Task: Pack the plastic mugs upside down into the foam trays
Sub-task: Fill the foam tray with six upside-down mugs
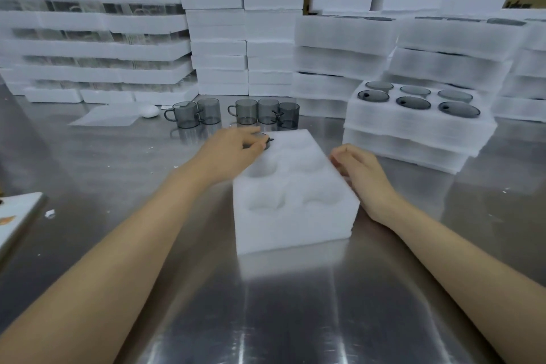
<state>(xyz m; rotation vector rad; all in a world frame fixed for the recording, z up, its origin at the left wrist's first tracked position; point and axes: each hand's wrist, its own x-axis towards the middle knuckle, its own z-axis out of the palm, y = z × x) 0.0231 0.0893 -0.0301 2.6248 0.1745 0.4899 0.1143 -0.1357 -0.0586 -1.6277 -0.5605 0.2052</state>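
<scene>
— Firstly, head view: how are the hands engaged?
— The left hand (236,146) is closed over a dark mug (263,139), apparently seated base-up in the far left pocket of the foam tray (295,224). The right hand (359,170) is laid with curled fingers against the tray's right wall. This is judged as bracing; a true grip cannot be confirmed.
— And clearance?
— The remaining pockets are seen vacant. Loose mugs (245,112) are stood upright just beyond the tray's far edge, presumably kept within short reach. A filled tray (384,115) is stacked far right, well apart. Bare table (280,319) is noted near and left of the tray.
</scene>
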